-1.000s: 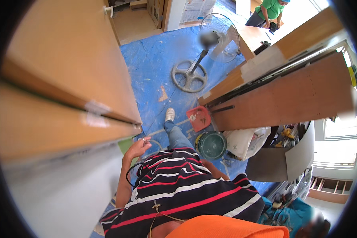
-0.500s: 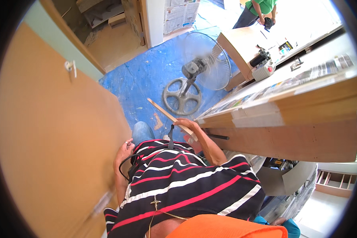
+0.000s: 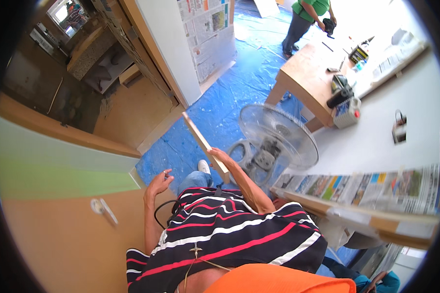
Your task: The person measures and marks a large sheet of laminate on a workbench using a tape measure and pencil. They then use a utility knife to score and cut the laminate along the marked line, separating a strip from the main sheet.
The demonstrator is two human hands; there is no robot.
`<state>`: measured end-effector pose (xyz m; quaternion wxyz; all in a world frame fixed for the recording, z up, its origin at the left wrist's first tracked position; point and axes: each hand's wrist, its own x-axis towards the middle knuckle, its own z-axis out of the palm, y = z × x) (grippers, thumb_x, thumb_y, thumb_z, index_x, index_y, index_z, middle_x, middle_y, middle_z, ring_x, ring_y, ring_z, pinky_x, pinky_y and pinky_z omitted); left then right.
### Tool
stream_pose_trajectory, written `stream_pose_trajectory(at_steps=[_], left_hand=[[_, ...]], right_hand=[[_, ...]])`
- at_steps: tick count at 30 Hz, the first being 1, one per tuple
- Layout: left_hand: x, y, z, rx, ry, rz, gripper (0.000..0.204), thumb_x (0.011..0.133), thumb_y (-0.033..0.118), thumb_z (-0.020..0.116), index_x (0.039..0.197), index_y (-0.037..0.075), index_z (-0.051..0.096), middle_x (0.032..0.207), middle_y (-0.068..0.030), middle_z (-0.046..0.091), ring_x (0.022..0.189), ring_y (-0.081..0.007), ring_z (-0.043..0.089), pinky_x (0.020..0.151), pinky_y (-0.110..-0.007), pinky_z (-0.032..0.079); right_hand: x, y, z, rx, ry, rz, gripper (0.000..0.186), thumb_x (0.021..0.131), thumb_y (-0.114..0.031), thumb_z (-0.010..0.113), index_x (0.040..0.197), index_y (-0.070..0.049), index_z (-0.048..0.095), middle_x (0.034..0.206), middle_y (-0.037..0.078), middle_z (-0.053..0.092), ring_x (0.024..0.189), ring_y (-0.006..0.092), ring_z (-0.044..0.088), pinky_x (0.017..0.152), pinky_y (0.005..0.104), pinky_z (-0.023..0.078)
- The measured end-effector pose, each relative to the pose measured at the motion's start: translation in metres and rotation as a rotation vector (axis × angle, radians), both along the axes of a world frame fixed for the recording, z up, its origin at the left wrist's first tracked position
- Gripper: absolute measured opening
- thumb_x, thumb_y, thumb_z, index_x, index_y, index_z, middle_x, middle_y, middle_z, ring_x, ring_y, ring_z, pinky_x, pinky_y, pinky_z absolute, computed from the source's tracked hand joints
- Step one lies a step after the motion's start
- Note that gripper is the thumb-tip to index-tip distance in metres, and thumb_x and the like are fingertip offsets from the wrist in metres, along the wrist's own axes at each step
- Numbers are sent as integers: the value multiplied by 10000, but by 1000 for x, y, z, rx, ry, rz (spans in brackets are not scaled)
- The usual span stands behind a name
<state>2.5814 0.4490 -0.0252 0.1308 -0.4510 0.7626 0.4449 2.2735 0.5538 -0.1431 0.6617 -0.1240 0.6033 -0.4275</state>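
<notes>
My right hand [image 3: 215, 156] grips a pale wooden strip [image 3: 195, 129], held at a slant in front of my striped shirt [image 3: 220, 219]. The strip's far end points up and left over the blue floor sheet [image 3: 161, 156]. My left hand [image 3: 160, 182] holds nothing, its fingers apart, beside the wooden door [image 3: 63, 234] with its white lever handle [image 3: 107, 211]. A grey pedestal fan [image 3: 278, 134] with a round mesh guard stands just ahead and right of the strip. My white shoe [image 3: 204, 167] shows below my right hand.
An open doorway [image 3: 117, 117] leads left into a dim room. A wall covered in newspaper [image 3: 205, 44] stands beyond it. At the back right are a wooden table [image 3: 300, 73] with jugs and tools, and a co-worker in green [image 3: 305, 12] holding a black object. A newspaper-covered ledge [image 3: 357, 188] runs along the right.
I have moved forward past the door, bringing the fan, table and doorway closer. My right hand came up from out of sight holding the wooden strip.
</notes>
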Motion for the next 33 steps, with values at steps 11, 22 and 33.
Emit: stream_pose_trajectory(at_steps=[11, 22, 33], left_hand=[[-169, -261, 41, -93, 130, -298, 517, 945, 301, 616, 1368, 14, 539, 1146, -197, 671, 977, -325, 666, 877, -410, 510], [-486, -473, 22, -208, 110, -864, 507, 956, 332, 604, 1334, -1, 555, 1117, -239, 680, 1039, -375, 646, 901, -443, 502], [-918, -517, 20, -105, 543, -710, 550, 918, 356, 633, 1312, -23, 564, 1140, -285, 662, 1092, -418, 632, 984, -419, 487]], right_hand=[[-114, -186, 5, -118, -434, -635, 773, 863, -555, 668, 1409, -108, 351, 1149, 184, 490, 826, 344, 678, 602, 444, 606], [-351, -358, -25, -138, -391, -735, 738, 890, -568, 604, 1348, -25, 402, 1039, 195, 543, 781, 329, 674, 592, 432, 603], [-547, -408, 63, -238, -30, -888, 690, 902, -498, 653, 1408, -90, 421, 1044, 121, 556, 767, 227, 668, 560, 335, 567]])
